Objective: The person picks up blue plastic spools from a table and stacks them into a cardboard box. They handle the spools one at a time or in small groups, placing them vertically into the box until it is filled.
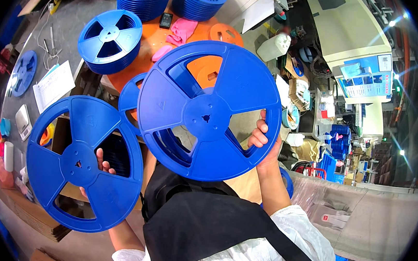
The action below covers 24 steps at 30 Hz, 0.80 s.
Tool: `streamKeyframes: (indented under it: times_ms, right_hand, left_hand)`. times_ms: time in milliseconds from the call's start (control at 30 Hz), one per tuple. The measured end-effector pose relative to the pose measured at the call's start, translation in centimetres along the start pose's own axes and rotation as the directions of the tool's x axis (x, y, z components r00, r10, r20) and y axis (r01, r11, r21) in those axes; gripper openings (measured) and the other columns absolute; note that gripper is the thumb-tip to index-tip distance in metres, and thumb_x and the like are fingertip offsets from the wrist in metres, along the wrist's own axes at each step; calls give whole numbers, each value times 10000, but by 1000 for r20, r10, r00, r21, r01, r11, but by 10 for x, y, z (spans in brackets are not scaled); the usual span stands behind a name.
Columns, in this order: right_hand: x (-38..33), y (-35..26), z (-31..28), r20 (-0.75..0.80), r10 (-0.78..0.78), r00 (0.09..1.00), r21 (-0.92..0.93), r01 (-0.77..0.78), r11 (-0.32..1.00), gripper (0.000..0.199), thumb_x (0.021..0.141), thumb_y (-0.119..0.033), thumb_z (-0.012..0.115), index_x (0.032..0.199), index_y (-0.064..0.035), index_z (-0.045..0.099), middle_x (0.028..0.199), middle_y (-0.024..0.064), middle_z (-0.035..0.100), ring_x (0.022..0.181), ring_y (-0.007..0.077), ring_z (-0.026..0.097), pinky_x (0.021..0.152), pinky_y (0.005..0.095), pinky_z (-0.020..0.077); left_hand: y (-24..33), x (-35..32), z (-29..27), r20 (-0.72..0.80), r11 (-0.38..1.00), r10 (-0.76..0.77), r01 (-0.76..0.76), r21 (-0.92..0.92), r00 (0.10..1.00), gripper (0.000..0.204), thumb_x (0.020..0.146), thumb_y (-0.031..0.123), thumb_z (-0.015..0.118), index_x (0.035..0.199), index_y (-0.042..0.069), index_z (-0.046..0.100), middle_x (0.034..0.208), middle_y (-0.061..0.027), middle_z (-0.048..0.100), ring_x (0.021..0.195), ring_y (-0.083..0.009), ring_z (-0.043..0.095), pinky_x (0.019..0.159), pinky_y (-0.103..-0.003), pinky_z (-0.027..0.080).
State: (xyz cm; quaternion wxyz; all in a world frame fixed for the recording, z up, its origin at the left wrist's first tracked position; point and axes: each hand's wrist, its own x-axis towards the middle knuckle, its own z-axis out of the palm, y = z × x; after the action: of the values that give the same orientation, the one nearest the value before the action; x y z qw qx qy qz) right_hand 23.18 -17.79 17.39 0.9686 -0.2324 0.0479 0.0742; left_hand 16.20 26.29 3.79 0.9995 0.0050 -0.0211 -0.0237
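Observation:
Two big blue plastic reels with three-window faces are held up in front of me. My left hand is mostly behind the left reel; its fingertips come through a window and curl onto the face. My right hand grips the right reel at its right side, fingers coming through a window and palm outside the rim. Further blue layers show through the right reel's windows; whether they belong to it I cannot tell. Another blue reel is partly hidden behind it, over the orange surface.
Stacks of blue reels stand on the round orange table, with pink cloth and a small black device. A grey table with papers lies left. Flattened cartons are stacked lower left. A white jug stands beyond.

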Motion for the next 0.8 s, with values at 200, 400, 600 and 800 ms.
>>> streamKeyframes:
  times_ms: [200, 400, 600, 800]
  right_hand:
    - [0, -1, 0, 69, 11, 998, 80, -16, 997, 494, 968, -259, 486, 1365, 21, 398, 904, 100, 586, 615, 166, 506, 551, 302, 422]
    - [2, 0, 3, 41, 40, 998, 163, -46, 986, 482, 968, -251, 484, 1372, -3, 397, 918, 94, 592, 616, 163, 506, 555, 301, 422]
    - [2, 5, 6, -99, 38, 994, 143, -24, 989, 532, 978, -379, 479, 1369, -27, 408, 936, 85, 604, 631, 161, 523, 579, 298, 445]
    - [4, 8, 0, -150, 50, 987, 115, -33, 993, 551, 978, -404, 476, 1389, -43, 408, 959, 69, 618, 738, 154, 562, 626, 292, 477]
  left_hand:
    - [-7, 10, 11, 58, 998, 34, -36, 42, 998, 717, 876, 303, 668, 1470, 123, 310, 1491, -244, 270, 1227, -347, 506, 950, -478, 505]
    - [-7, 6, 4, 33, 998, 47, -48, 39, 998, 764, 869, 310, 681, 1488, 177, 253, 1504, -227, 244, 1237, -363, 488, 972, -488, 491]
    - [-16, 9, 14, 56, 999, 20, -22, 29, 998, 730, 878, 326, 664, 1479, 166, 283, 1488, -246, 262, 1234, -350, 497, 988, -480, 477]
    - [-21, 7, 14, -2, 993, 70, -69, 97, 998, 708, 887, 362, 634, 1478, 177, 290, 1475, -259, 269, 1236, -343, 495, 1002, -460, 473]
